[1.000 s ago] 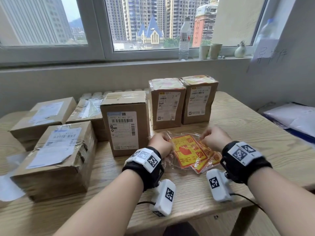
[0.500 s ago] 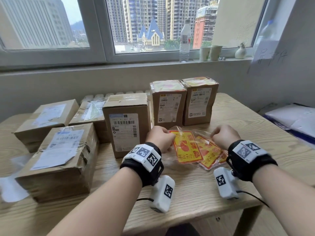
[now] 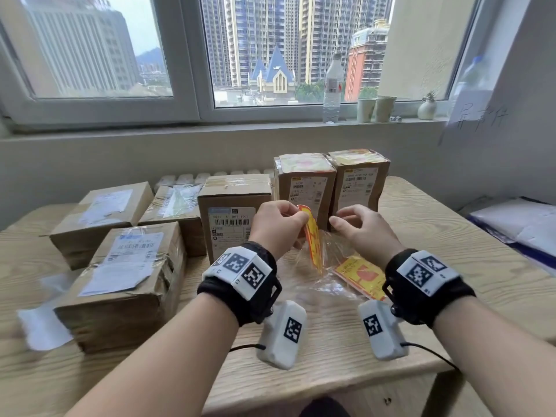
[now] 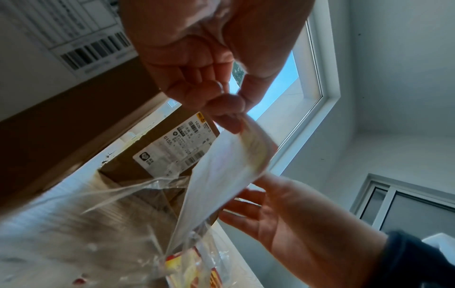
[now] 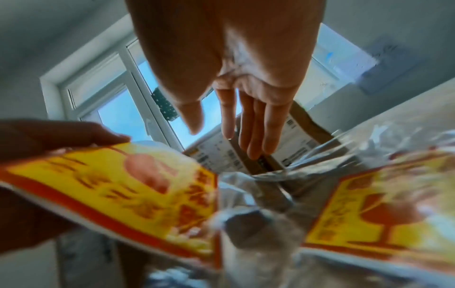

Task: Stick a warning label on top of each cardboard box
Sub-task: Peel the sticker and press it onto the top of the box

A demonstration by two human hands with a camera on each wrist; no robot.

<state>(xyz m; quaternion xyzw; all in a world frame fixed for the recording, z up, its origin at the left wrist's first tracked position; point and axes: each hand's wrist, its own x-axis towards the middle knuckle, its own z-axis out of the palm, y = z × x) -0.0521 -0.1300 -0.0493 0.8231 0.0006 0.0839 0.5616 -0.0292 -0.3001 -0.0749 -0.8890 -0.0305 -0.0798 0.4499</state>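
Observation:
My left hand pinches the top corner of a yellow and red warning label and holds it up on edge, its lower end still in the clear plastic bag. The left wrist view shows the label's white back hanging from my fingertips. My right hand hovers open just right of the label, fingers straight, holding nothing. More labels lie in the bag on the table. Several cardboard boxes stand behind; the two tall ones at the back carry labels on top, the middle box has a bare top.
Three flatter boxes sit at the left of the wooden table. A loose white sheet lies at the left edge. A bottle and cups stand on the windowsill. White bags lie at the right.
My left hand has lifted one label up out of the bag and turned it on edge. My right hand has let go of the bag and opened, rising beside the label.

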